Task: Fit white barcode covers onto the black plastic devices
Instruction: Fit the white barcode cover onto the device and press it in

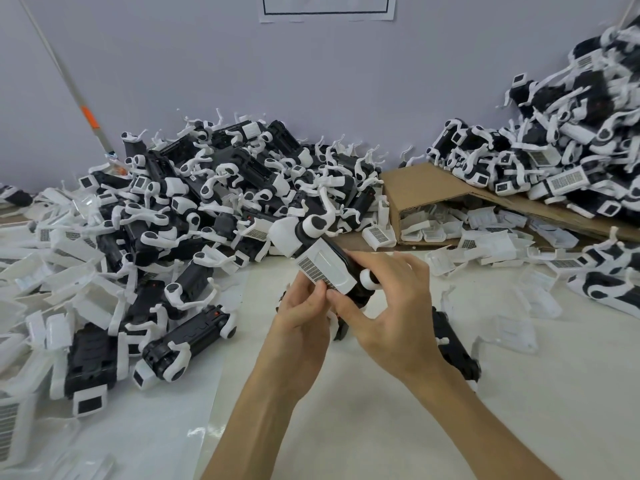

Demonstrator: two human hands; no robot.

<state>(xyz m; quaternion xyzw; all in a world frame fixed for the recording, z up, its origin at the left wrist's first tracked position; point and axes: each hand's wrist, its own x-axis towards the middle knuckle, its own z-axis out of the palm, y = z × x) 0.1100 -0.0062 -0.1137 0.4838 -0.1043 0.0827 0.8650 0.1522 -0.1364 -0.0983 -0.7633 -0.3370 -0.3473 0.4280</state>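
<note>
A black plastic device [360, 289] with white end parts is held above the table's middle, tilted toward the far left. A white barcode cover [325, 268] lies on its upper face, barcode strip along the near-left edge. My left hand [301, 317] grips the device from below, its thumb pressing the cover's near corner. My right hand [384, 306] grips the device's near end, fingers curled over the top and thumb beside the left thumb. Another black device [457, 351] lies on the table under my right wrist.
A big heap of black-and-white devices [221, 188] fills the left and back. Loose white covers [52, 271] lie at far left. A tipped cardboard box [429, 192] spills covers [485, 233] at the right. Another pile [568, 147] rises at the far right.
</note>
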